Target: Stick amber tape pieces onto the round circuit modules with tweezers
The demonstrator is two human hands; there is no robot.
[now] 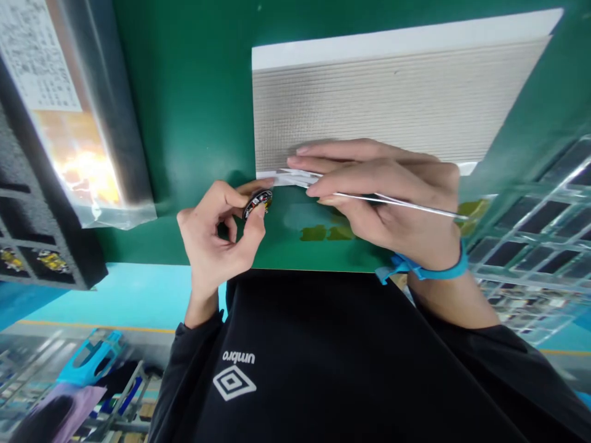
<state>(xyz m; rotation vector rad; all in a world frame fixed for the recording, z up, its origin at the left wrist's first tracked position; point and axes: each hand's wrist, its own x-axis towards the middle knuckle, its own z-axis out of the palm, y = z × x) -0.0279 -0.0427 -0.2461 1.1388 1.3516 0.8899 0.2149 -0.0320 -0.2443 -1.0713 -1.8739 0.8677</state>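
Between the thumb and fingers of my left hand (pixel 221 227) is a small round black part (pixel 257 203) with coloured components on it. My right hand (pixel 383 191) is closed on thin metal tweezers (pixel 415 206), with its fingertips over the near edge of a sheet. That sheet (pixel 392 98) is white and covered with fine beige rows. Thin white strips (pixel 295 178) show at the tweezers' tips by the sheet's near left corner; whether the tips grip one is too small to tell. Yellowish film pieces (pixel 325 233) lie on the green mat beneath my right hand.
At the left are a clear bag (pixel 96 154) with a printed label and a black foam tray (pixel 55 234) holding small parts. A clear compartment tray (pixel 530 227) stands at the right. Lower left, a person's head (pixel 50 421) shows near a blue chair (pixel 92 360).
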